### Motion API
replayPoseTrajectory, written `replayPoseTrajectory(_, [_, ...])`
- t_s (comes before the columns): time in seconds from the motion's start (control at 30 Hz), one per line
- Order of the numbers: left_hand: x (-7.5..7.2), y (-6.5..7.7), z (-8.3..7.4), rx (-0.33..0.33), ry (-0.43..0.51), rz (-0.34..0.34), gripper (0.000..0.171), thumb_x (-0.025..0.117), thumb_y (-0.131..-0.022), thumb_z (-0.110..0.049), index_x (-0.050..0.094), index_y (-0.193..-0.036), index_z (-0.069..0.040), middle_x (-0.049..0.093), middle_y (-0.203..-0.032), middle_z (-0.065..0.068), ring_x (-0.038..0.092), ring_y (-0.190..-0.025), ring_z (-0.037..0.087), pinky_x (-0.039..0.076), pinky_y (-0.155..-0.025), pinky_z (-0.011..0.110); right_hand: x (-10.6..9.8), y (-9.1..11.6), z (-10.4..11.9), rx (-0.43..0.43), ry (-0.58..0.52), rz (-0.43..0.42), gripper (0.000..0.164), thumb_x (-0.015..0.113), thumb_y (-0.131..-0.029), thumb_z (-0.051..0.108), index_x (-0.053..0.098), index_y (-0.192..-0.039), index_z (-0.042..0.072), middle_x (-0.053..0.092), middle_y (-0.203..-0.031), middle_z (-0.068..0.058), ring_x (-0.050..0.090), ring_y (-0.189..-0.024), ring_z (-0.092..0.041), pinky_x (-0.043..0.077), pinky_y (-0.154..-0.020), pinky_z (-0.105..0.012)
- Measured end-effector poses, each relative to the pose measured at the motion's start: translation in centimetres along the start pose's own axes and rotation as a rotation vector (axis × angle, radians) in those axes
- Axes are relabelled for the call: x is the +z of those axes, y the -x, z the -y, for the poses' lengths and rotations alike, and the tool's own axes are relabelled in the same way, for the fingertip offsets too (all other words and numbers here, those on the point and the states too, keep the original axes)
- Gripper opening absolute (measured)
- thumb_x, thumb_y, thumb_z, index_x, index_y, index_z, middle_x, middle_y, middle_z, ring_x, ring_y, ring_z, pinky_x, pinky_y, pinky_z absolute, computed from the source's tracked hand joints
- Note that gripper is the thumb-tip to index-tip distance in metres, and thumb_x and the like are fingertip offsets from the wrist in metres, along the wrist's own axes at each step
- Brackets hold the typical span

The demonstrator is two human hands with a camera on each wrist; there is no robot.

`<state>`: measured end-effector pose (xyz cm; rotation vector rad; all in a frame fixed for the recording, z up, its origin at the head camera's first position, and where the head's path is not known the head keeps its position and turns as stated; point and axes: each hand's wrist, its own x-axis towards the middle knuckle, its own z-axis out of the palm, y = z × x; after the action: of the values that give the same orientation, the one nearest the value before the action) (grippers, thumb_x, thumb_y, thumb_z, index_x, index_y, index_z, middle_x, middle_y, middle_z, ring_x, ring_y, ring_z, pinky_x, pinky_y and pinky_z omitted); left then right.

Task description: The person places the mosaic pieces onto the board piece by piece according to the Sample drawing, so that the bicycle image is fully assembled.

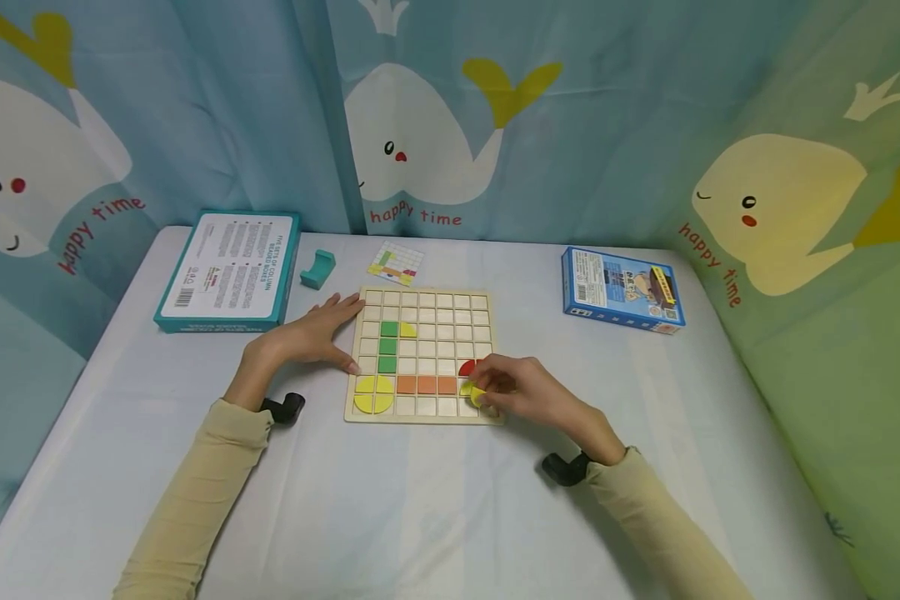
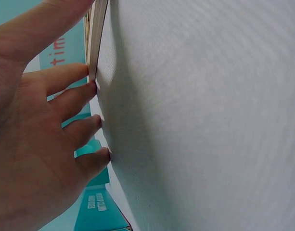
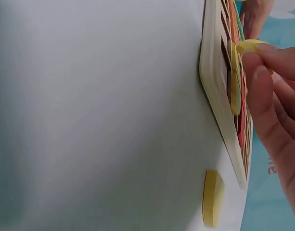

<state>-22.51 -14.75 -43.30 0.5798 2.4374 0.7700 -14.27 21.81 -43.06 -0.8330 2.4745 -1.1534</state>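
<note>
A wooden grid board (image 1: 420,419) lies on the table with coloured tiles in some squares. Between thumb and fingertips, my right hand (image 1: 521,387) pinches a yellow quarter-circle tile (image 3: 249,45) over the lower right squares. Beneath it sits another yellow tile (image 3: 235,91), with a red tile (image 1: 467,367) just above in the head view. My left hand (image 1: 311,333) is spread along the board's left edge, its fingertips touching the rim. Three green tiles (image 1: 387,347), three orange tiles (image 1: 426,385), a yellow quarter (image 1: 407,330) and a yellow circle of quarters (image 1: 373,394) lie in the grid.
Behind the board lies a pattern card (image 1: 396,262), with a teal U-shaped piece (image 1: 318,270) to its left. A teal-edged box (image 1: 228,267) stands far left, a blue box (image 1: 622,289) far right. One loose yellow piece (image 3: 213,198) rests on the table near my right hand.
</note>
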Motion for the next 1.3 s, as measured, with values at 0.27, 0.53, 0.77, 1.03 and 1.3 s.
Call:
replayPoseTrajectory(0.27, [0.0, -0.1, 0.1, -0.005, -0.004, -0.001, 0.112, 0.087, -0.081, -0.036, 0.019, -0.165, -0.006, 0.008, -0.174, 0.013, -0.004, -0.16, 0.04, 0.0, -0.127, 0.063, 0.6, -0.7, 0.3, 0.002, 0.041, 0.071, 0.013, 0.071, -0.092, -0.001, 0.077, -0.101, 0.006, 0.076, -0.098, -0.003, 0.067, -0.086, -0.007, 0.059, -0.079, -0.023])
replayPoseTrajectory(0.53, [0.0, 0.0, -0.1, -0.007, -0.013, -0.002, 0.112, 0.087, -0.081, -0.036, 0.019, -0.165, -0.006, 0.008, -0.174, 0.014, -0.004, -0.16, 0.041, 0.001, -0.127, 0.063, 0.8, -0.8, 0.6, -0.083, 0.133, 0.043, 0.012, 0.074, -0.09, -0.001, 0.077, -0.099, 0.007, 0.071, -0.093, -0.003, 0.059, -0.078, -0.006, 0.054, -0.07, -0.022])
replayPoseTrajectory(0.77, [-0.1, 0.0, -0.1, -0.008, -0.009, -0.002, 0.112, 0.087, -0.081, -0.035, 0.019, -0.165, -0.006, 0.007, -0.174, 0.013, -0.004, -0.16, 0.041, 0.001, -0.127, 0.064, 1.2, -1.1, 0.6, -0.085, 0.177, 0.041, 0.023, 0.083, -0.084, 0.007, 0.074, -0.106, 0.005, 0.067, -0.093, -0.004, 0.059, -0.076, -0.013, 0.052, -0.067, -0.022])
replayPoseTrajectory(1.03, [-0.1, 0.0, -0.1, -0.002, -0.002, -0.002, 0.111, 0.087, -0.082, -0.034, 0.019, -0.165, -0.005, 0.008, -0.174, 0.014, -0.005, -0.16, 0.041, 0.0, -0.127, 0.063, 1.1, -0.9, 0.8, -0.074, 0.17, 0.018, 0.025, 0.083, -0.085, 0.006, 0.073, -0.108, 0.004, 0.067, -0.093, -0.005, 0.059, -0.077, -0.015, 0.053, -0.068, -0.024])
replayPoseTrajectory(1.3, [0.0, 0.0, -0.1, -0.009, -0.013, 0.002, 0.112, 0.088, -0.081, -0.035, 0.019, -0.165, -0.005, 0.008, -0.174, 0.016, -0.004, -0.159, 0.042, 0.003, -0.126, 0.066, 0.1, 0.5, 0.1, 0.002, 0.152, -0.042, 0.02, 0.081, -0.086, 0.004, 0.074, -0.105, 0.006, 0.068, -0.092, -0.003, 0.057, -0.076, -0.011, 0.05, -0.065, -0.023])
